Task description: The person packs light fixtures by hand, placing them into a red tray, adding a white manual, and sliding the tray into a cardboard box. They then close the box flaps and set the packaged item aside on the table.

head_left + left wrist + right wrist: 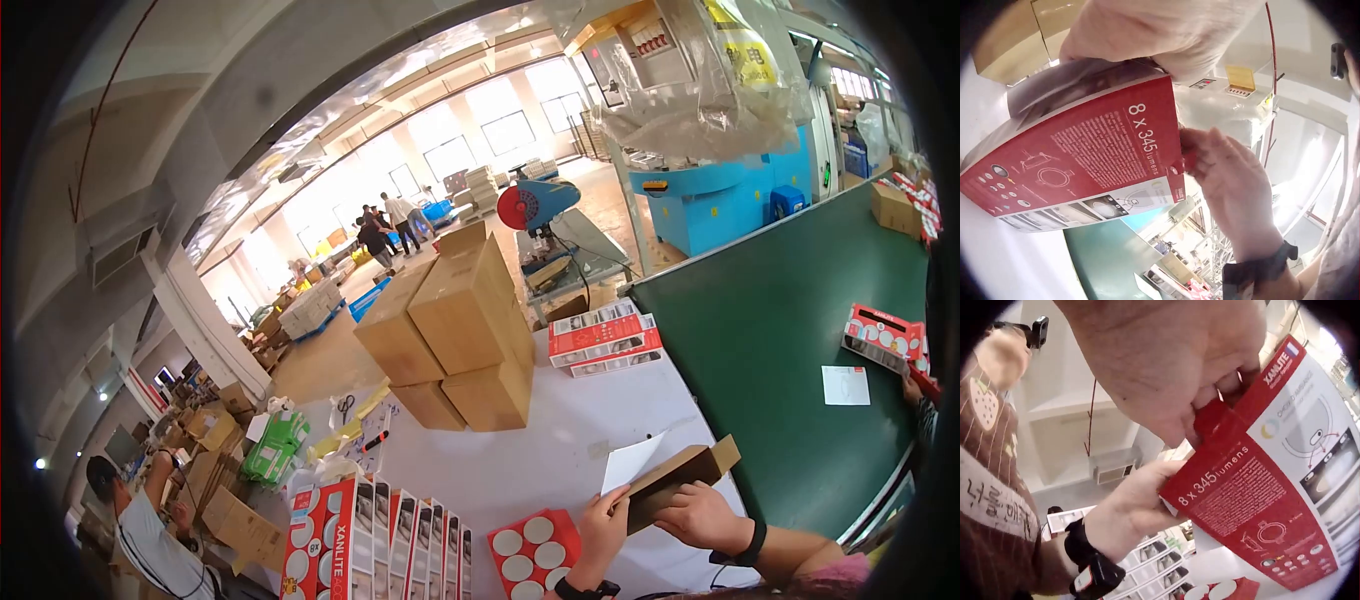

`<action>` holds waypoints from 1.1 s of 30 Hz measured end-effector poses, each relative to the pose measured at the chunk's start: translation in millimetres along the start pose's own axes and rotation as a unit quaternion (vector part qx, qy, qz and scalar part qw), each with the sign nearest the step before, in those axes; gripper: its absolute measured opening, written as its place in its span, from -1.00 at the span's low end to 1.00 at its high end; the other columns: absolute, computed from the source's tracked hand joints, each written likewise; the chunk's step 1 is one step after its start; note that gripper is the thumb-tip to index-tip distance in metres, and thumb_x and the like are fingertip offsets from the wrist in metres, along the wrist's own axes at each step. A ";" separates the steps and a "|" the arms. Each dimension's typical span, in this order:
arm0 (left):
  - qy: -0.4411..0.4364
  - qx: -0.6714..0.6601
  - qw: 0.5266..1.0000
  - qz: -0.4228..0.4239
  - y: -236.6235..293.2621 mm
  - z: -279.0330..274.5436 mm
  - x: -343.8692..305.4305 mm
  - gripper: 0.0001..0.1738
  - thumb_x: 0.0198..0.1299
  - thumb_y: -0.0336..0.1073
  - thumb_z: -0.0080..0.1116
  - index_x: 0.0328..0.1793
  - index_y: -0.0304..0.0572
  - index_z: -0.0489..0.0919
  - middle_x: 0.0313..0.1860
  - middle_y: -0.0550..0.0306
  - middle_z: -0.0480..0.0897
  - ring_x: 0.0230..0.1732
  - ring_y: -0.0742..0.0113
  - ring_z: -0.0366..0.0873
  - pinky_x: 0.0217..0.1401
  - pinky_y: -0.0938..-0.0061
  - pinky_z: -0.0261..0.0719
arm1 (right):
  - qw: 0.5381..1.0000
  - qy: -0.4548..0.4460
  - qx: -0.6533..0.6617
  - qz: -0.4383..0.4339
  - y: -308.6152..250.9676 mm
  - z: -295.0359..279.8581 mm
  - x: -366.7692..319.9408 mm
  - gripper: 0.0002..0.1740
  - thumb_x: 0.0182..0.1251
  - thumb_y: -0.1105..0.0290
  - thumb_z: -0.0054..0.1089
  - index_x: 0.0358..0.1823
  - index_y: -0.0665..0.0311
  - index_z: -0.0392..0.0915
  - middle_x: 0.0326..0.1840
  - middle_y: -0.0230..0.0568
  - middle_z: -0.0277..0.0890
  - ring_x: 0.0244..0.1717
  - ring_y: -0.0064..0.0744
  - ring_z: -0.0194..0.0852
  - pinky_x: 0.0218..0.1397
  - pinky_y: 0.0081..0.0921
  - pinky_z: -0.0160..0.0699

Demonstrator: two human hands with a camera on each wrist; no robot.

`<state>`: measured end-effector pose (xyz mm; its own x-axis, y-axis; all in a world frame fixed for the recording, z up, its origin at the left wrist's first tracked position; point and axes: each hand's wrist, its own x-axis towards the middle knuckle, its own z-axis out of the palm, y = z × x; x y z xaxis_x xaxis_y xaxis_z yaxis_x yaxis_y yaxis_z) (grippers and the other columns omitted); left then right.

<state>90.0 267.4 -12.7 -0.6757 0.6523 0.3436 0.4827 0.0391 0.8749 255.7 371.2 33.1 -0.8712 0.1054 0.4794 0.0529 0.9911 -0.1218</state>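
Both hands hold a red and white printed cardboard box [665, 490] over the near side of the white table. Its brown inner face and a raised end flap show in the head view; its side reads 8 x 345 lumens. My left hand [603, 530] grips the box's left edge, beside a white sheet [630, 463] that stands up there. In the right wrist view the fingers of my right hand [1179, 369] pinch a red flap at the box's end. Below it, my left hand [1138, 503] is at the box's lower corner.
A row of printed boxes [400, 540] stands at front left, beside a red box with white discs [530, 555]. Brown cartons [460, 320] are stacked behind, near more printed boxes [605, 340]. A green conveyor belt [740, 350] runs along the right, carrying a paper sheet [846, 386].
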 end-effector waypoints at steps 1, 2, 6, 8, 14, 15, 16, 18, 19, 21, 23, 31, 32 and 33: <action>-0.009 -0.002 1.000 -0.015 3.1 -0.3 -1.6 -0.76 0.20 -0.34 0.21 -0.02 -0.14 0.71 -0.25 -0.03 0.66 -0.28 0.17 0.66 -0.18 0.42 0.58 | 0.999 0.004 0.039 0.015 3.4 2.5 -3.4 -0.85 0.18 0.20 0.31 -0.35 0.08 0.67 -0.36 -0.44 0.62 -0.22 -0.38 0.54 -0.16 -0.38 0.47; -0.019 -0.003 0.999 -0.031 5.0 -1.3 -3.0 -0.75 0.19 -0.36 0.21 0.00 -0.15 0.71 -0.25 -0.01 0.65 -0.28 0.22 0.65 -0.17 0.46 0.57 | 0.996 0.008 0.080 0.031 4.4 4.6 -5.5 -0.85 0.19 0.20 0.31 -0.37 0.08 0.67 -0.36 -0.41 0.62 -0.23 -0.35 0.54 -0.15 -0.38 0.48; -0.012 0.002 1.000 -0.004 3.4 -0.2 -3.2 -0.75 0.20 -0.35 0.21 -0.01 -0.15 0.71 -0.26 -0.01 0.65 -0.29 0.24 0.64 -0.18 0.46 0.56 | 0.948 -0.035 0.249 0.193 13.2 -12.3 -2.9 -0.81 0.21 0.23 0.30 -0.34 0.20 0.68 -0.36 -0.21 0.63 -0.23 -0.16 0.57 -0.12 -0.28 0.54; -0.010 -0.005 1.000 -0.010 1.6 1.6 -3.4 -0.76 0.21 -0.35 0.21 -0.01 -0.15 0.71 -0.27 0.01 0.64 -0.31 0.26 0.63 -0.20 0.48 0.56 | 0.964 -0.052 0.206 0.163 19.4 -21.8 1.5 -0.78 0.23 0.19 0.27 -0.32 0.18 0.70 -0.34 -0.19 0.64 -0.24 -0.13 0.59 -0.15 -0.28 0.55; -0.047 -0.004 0.998 -0.029 7.2 -2.0 -0.1 -0.75 0.22 -0.36 0.21 0.01 -0.16 0.70 -0.28 0.06 0.63 -0.37 0.40 0.57 -0.27 0.54 0.52 | 0.990 -0.139 0.008 0.015 20.4 -23.2 3.3 -0.85 0.13 0.18 0.25 -0.34 0.00 0.71 -0.42 -0.38 0.62 -0.35 -0.28 0.57 -0.25 -0.41 0.53; -0.046 -0.004 0.998 -0.030 6.5 -1.7 -0.4 -0.75 0.22 -0.36 0.21 0.01 -0.16 0.70 -0.28 0.06 0.63 -0.37 0.40 0.57 -0.27 0.54 0.52 | 0.990 -0.140 0.008 0.014 20.9 -17.4 2.2 -0.85 0.13 0.18 0.25 -0.34 0.00 0.71 -0.42 -0.38 0.62 -0.35 -0.28 0.57 -0.25 -0.41 0.53; -0.046 -0.012 0.998 -0.028 5.6 -0.7 -0.7 -0.75 0.22 -0.36 0.21 0.02 -0.16 0.70 -0.28 0.07 0.62 -0.37 0.42 0.56 -0.27 0.55 0.51 | 0.993 -0.116 -0.035 -0.010 22.6 -10.4 0.4 -0.86 0.12 0.22 0.22 -0.34 0.01 0.69 -0.46 -0.42 0.59 -0.38 -0.34 0.56 -0.28 -0.42 0.51; -0.047 -0.020 0.998 -0.026 2.8 -0.5 -1.1 -0.75 0.23 -0.36 0.21 0.03 -0.17 0.69 -0.29 0.08 0.61 -0.38 0.44 0.54 -0.27 0.56 0.50 | 0.992 -0.092 -0.079 -0.034 25.4 -5.2 -0.7 -0.86 0.10 0.25 0.19 -0.34 0.01 0.68 -0.50 -0.46 0.56 -0.41 -0.40 0.54 -0.32 -0.43 0.49; -0.051 -0.023 0.998 -0.023 0.3 -0.7 -0.4 -0.74 0.23 -0.36 0.21 0.03 -0.17 0.69 -0.29 0.09 0.61 -0.37 0.44 0.54 -0.26 0.56 0.49 | 0.992 -0.078 -0.081 -0.057 26.7 -4.7 -0.4 -0.85 0.10 0.28 0.16 -0.32 0.03 0.67 -0.53 -0.48 0.53 -0.43 -0.42 0.52 -0.33 -0.45 0.48; -0.053 -0.026 0.998 -0.021 -2.1 -0.7 0.8 -0.74 0.23 -0.35 0.21 0.03 -0.17 0.69 -0.30 0.10 0.60 -0.37 0.45 0.53 -0.25 0.57 0.49 | 0.991 -0.063 -0.083 -0.080 27.4 -5.2 0.1 -0.84 0.11 0.31 0.13 -0.31 0.05 0.66 -0.55 -0.50 0.50 -0.46 -0.44 0.50 -0.35 -0.46 0.47; -0.053 -0.033 0.998 -0.019 -3.5 -0.6 1.5 -0.74 0.23 -0.36 0.21 0.04 -0.17 0.69 -0.27 0.09 0.62 -0.35 0.44 0.54 -0.23 0.57 0.49 | 0.993 -0.072 -0.070 -0.067 24.5 -8.1 -0.9 -0.81 0.03 0.32 0.22 -0.28 0.07 0.65 -0.46 -0.51 0.54 -0.36 -0.45 0.52 -0.26 -0.43 0.47; -0.027 -0.011 0.999 -0.014 -1.8 1.9 -0.3 -0.75 0.23 -0.36 0.21 0.03 -0.16 0.69 -0.24 0.04 0.63 -0.30 0.33 0.58 -0.20 0.52 0.52 | 0.960 0.154 -0.074 0.220 10.3 -43.4 6.5 -0.28 -0.10 0.52 0.38 0.21 0.41 0.39 0.21 0.16 0.36 0.23 0.12 0.35 0.34 -0.08 0.31; -0.032 -0.003 0.999 -0.015 -0.7 2.3 0.6 -0.75 0.23 -0.37 0.20 0.03 -0.15 0.69 -0.23 0.03 0.63 -0.30 0.31 0.59 -0.20 0.51 0.52 | 0.960 0.154 -0.076 0.221 20.9 -28.3 -1.2 -0.28 -0.10 0.52 0.38 0.21 0.41 0.39 0.21 0.16 0.36 0.23 0.12 0.35 0.34 -0.08 0.31; -0.033 -0.004 0.999 -0.014 -0.5 4.5 0.8 -0.75 0.23 -0.37 0.20 0.03 -0.15 0.69 -0.23 0.03 0.63 -0.30 0.31 0.59 -0.20 0.51 0.52 | 0.954 0.142 0.018 0.265 33.5 -7.4 -12.0 -0.27 -0.06 0.54 0.36 0.25 0.44 0.34 0.24 0.19 0.33 0.24 0.16 0.33 0.33 -0.06 0.33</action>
<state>91.7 271.3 -14.5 -0.6509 0.6990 0.2961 0.4591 0.0518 0.8869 271.6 403.8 29.7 -0.5594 0.6129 0.5581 0.4271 0.7901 -0.4397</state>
